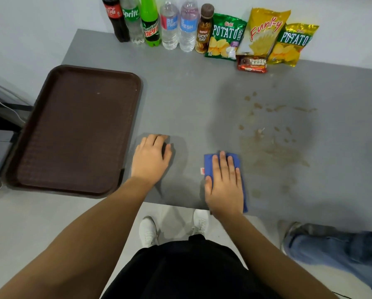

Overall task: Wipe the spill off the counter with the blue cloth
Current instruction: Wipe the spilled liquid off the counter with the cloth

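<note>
A folded blue cloth [208, 161] lies flat on the grey counter [180, 100] near its front edge. My right hand [223, 182] presses down on the cloth, palm flat, fingers spread and pointing away from me. A brownish spill [273, 145] of smears and drops spreads over the counter to the right of the cloth and beyond it. The cloth sits just left of the spill's near edge. My left hand [151, 158] rests on the bare counter to the left, fingers curled under, holding nothing.
A brown tray [77, 130] overhangs the counter's left front corner. Several drink bottles [170, 24] and snack bags [264, 33] line the back wall. Another person's jeans leg and shoe [331, 240] stand at the right, by the counter's front.
</note>
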A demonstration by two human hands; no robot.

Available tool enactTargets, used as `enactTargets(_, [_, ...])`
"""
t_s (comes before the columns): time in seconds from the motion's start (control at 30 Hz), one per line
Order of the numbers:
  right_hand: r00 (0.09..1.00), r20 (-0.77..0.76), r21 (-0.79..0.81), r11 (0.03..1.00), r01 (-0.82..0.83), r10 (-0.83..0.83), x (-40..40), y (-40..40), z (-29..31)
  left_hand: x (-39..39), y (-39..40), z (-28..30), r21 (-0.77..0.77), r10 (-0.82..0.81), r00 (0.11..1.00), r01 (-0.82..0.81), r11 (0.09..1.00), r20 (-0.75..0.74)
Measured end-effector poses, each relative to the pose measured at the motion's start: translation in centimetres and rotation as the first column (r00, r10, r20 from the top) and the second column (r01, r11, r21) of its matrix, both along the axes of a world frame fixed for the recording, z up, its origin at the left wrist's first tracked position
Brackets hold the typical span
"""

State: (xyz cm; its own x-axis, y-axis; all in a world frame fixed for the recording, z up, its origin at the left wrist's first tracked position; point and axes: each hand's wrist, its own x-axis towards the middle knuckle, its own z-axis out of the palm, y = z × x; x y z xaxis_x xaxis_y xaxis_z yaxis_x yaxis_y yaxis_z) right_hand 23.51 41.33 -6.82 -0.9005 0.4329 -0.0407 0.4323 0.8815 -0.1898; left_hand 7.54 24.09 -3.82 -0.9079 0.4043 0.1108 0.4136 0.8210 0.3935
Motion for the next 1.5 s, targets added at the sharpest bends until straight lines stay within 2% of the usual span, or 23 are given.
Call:
enactTargets(0.1, [0.996, -0.061, -0.004, 0.998, -0.069, 0.069, 0.0, -1.3, -0.3, 0.4, 0.9, -0.1, 0.012, 0.014, 1.000, -0.013, 1.000, -0.006])
enactTargets(0.2, [0.991, -0.058, -0.017, 0.993, -0.119, 0.118, -2.2, -0.7, -0.3, 0.8, 1.8, -0.1, 0.021, 0.015, 1.000, -0.015, 1.000, -0.005])
enactTargets(0.47, [0.993, -0.064, -0.046, 0.993, -0.106, 0.103, -7.5, 4.8, -0.1, 2.3, 3.4, -0.1, 0.004, 0.032, 0.998, -0.032, 0.999, -0.047])
enactTargets(0.73, [0.998, -0.008, -0.050, 0.997, -0.055, 0.055, -4.0, 8.1, 0.6, 4.3, 5.5, 0.4, -0.013, 0.036, 0.998, -0.037, 0.999, -0.053])
enactTargets(1.0, [0.991, 0.000, 0.020, 0.991, -0.132, 0.132, 2.7, 6.0, -0.3, 5.3, 7.0, -0.2, 0.009, 0.051, 0.998, -0.051, 0.999, -0.040])
enactTargets(1.23, [0.976, -0.046, 0.004, 0.977, -0.212, 0.211, 0.0, 5.4, -0.5, 5.5, 8.7, -1.1, 0.068, -0.042, 0.999, 0.041, 0.997, 0.019])
enactTargets(1.37, [0.989, -0.028, -0.015, 0.989, -0.146, 0.146, -2.4, 7.6, 0.0, 5.5, 9.3, -2.2, 0.084, -0.134, 0.990, 0.131, 0.988, 0.038])
enactTargets(1.5, [0.997, -0.013, -0.009, 0.997, -0.082, 0.082, -2.7, 9.8, 0.1, 5.9, 8.8, -3.2, 0.062, -0.150, 0.986, 0.146, 0.987, 0.067])
